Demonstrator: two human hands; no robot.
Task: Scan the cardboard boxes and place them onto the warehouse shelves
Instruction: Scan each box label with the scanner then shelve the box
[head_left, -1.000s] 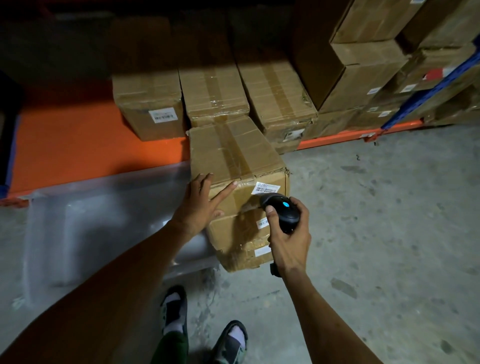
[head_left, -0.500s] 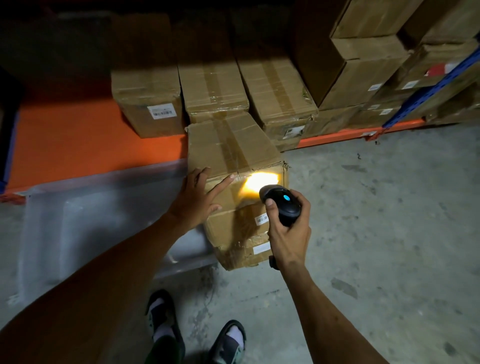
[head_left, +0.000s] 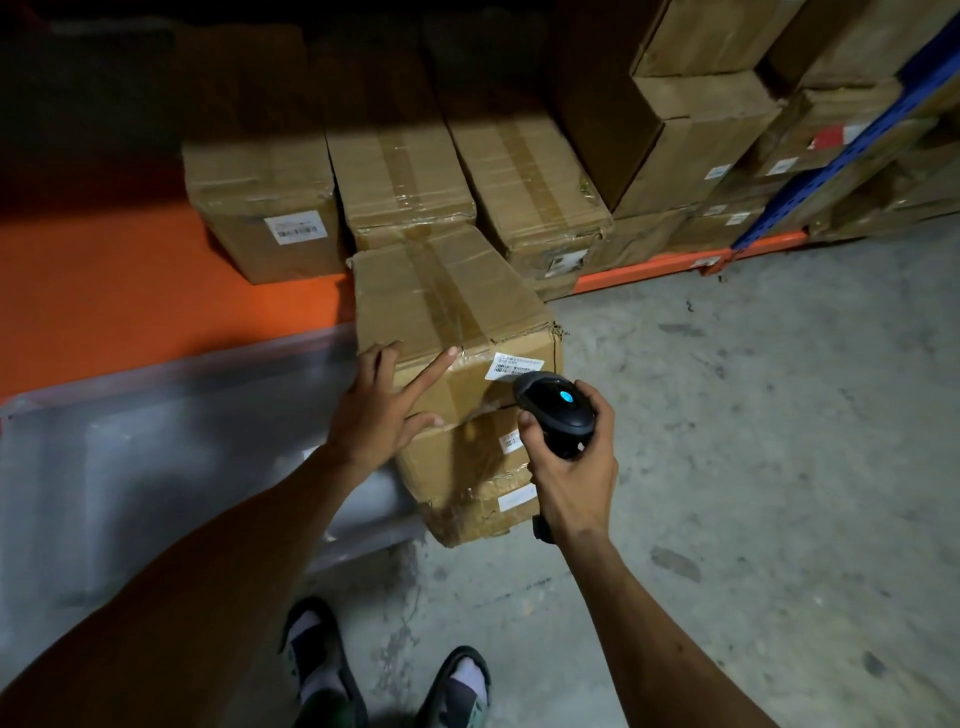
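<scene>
- My left hand (head_left: 382, 410) lies flat against the near upper edge of the top box (head_left: 447, 306), fingers spread, nothing gripped. I take this as bracing, so the stack does not shift while I read the label.
- My right hand (head_left: 569, 470) is wrapped closed around the handle of the scanner (head_left: 556, 410); its nose points at the white barcode label (head_left: 514, 366) on the box's front face, just beside it (blue indicator lit on the scanner's back).
- No beam spot shows on the label; whether the read is registered I cannot tell from here.
- Top box sits on a lower box (head_left: 462, 457), which seems to rest on a third, though the lowest one is dim and crumpled. The stack stands on the concrete floor (head_left: 753, 441), against the orange shelf deck (head_left: 130, 301).
- Three boxes (head_left: 400, 171) already sit side by side on that deck, behind the stack; bare orange to their left is the likely slot.
- Judgement: scan step in hand; lifting needs both hands, so the scanner must be stowed or tucked first.
</scene>
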